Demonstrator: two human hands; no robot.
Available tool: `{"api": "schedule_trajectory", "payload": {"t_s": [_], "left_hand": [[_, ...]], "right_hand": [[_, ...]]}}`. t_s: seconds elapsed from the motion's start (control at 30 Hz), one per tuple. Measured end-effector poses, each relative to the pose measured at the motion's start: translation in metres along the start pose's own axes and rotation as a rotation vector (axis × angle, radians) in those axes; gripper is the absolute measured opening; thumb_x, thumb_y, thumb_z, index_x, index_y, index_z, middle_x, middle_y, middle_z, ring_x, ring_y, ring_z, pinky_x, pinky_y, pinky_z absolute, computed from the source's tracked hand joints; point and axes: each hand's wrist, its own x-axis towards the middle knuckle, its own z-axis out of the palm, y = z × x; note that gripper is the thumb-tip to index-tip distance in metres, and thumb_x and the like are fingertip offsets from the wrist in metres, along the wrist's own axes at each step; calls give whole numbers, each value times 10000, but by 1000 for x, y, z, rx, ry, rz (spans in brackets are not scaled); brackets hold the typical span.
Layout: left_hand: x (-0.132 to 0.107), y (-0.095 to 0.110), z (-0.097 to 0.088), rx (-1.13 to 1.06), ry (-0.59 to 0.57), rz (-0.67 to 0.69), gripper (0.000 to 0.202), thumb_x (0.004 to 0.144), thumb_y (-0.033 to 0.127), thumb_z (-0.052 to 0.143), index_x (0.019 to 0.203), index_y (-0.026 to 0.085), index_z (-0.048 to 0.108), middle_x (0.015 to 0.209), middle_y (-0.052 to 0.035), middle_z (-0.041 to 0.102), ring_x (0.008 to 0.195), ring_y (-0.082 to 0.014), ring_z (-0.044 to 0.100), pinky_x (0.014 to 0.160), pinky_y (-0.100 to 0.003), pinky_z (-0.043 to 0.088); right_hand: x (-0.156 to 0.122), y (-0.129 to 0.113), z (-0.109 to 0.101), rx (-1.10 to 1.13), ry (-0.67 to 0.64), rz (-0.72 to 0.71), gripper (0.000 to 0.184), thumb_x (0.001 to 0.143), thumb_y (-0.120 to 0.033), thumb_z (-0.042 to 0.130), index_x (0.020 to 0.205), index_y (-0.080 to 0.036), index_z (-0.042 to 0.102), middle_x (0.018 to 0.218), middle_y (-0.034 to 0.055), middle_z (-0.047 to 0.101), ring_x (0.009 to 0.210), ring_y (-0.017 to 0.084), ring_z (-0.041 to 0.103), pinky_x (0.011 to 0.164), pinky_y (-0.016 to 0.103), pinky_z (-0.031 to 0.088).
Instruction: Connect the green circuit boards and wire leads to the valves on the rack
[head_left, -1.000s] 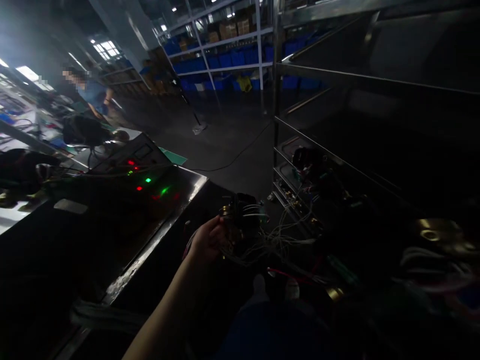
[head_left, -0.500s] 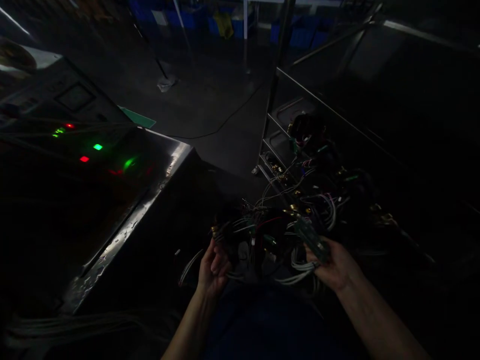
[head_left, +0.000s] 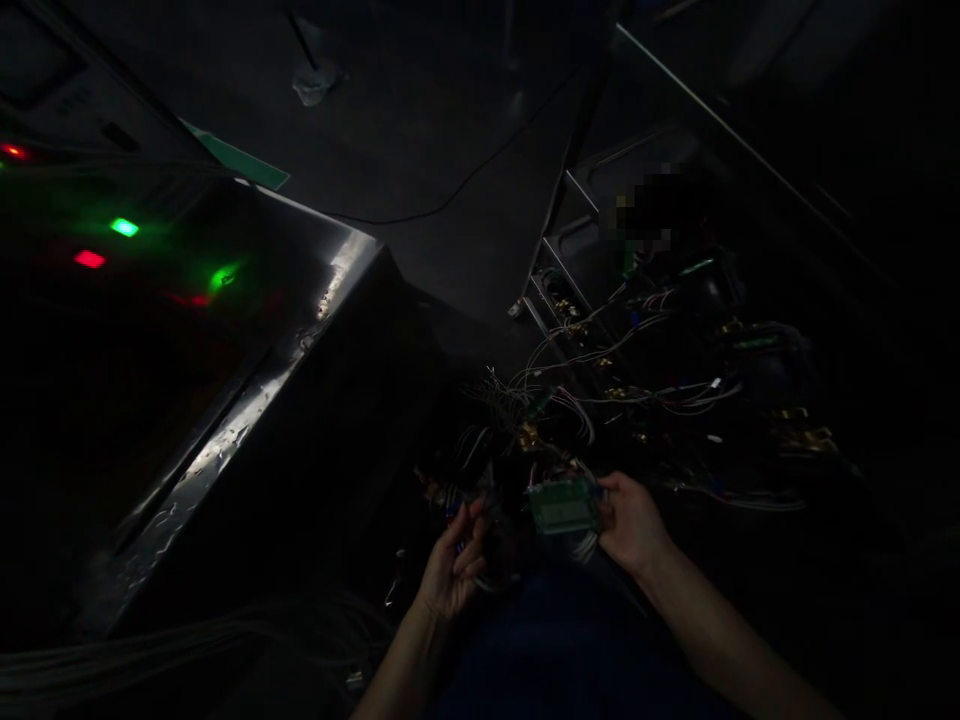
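Observation:
My right hand [head_left: 632, 522] grips a green circuit board [head_left: 564, 507] by its right edge, its flat face turned toward me. Thin wires trail from the board and hang below it. To its left, my left hand [head_left: 452, 565] is closed, fingertips pinched at a dark bundle of wires; what exactly they hold is too dark to make out. Brass-coloured parts [head_left: 529, 436] and a tangle of thin wires [head_left: 510, 396] lie just beyond both hands.
At right, a metal rack [head_left: 570, 285] carries several wired boards and brass fittings. On the left stands a metal-edged machine [head_left: 255, 400] with a lit green button [head_left: 124, 227] and a red one [head_left: 89, 259]. A cable [head_left: 442, 207] crosses the floor. The scene is very dark.
The circuit board has moved left toward my left hand and turned from steeply tilted to level, its face now showing. My left hand has shifted slightly right. The view has tipped downward.

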Motion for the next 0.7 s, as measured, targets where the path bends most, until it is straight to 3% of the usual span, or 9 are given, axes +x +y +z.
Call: {"api": "schedule_trajectory", "payload": {"t_s": [0.13, 0.23, 0.37, 0.53, 0.7], "left_hand": [[5, 1, -10, -36, 30, 38, 403, 984, 267, 246, 871, 110, 599, 546, 23, 508, 267, 23, 182, 281, -100, 151], [4, 4, -18, -41, 56, 91, 396, 985, 259, 243, 851, 118, 589, 522, 40, 467, 273, 20, 172, 287, -101, 143], [-1, 7, -25, -76, 62, 112, 408, 986, 270, 231, 812, 125, 570, 487, 54, 410, 273, 13, 183, 290, -102, 134], [-3, 7, -30, -117, 98, 108, 419, 987, 280, 226, 802, 112, 563, 498, 48, 442, 261, 21, 186, 277, -91, 140], [1, 0, -30, -102, 85, 88, 419, 985, 284, 236, 841, 97, 582, 518, 43, 443, 266, 28, 191, 272, -83, 152]], "right_hand": [[-4, 6, 3, 51, -3, 47, 118, 615, -45, 519, 688, -130, 556, 564, -8, 506, 369, 19, 284, 300, 118, 221], [-1, 5, 7, 71, -20, 23, 53, 710, -108, 595, 711, -136, 550, 628, -1, 528, 383, 8, 303, 301, 99, 211], [8, -5, 16, 177, -21, -40, 226, 858, -209, 509, 646, -166, 445, 537, -50, 401, 355, 17, 283, 307, 106, 228], [20, -14, 35, 208, -17, -85, 340, 953, -210, 291, 622, -178, 360, 478, -86, 273, 324, 17, 210, 329, 102, 243], [27, -21, 38, 40, 19, -21, 336, 954, -222, 344, 627, -171, 402, 431, -105, 258, 303, 15, 185, 315, 124, 209]]}}
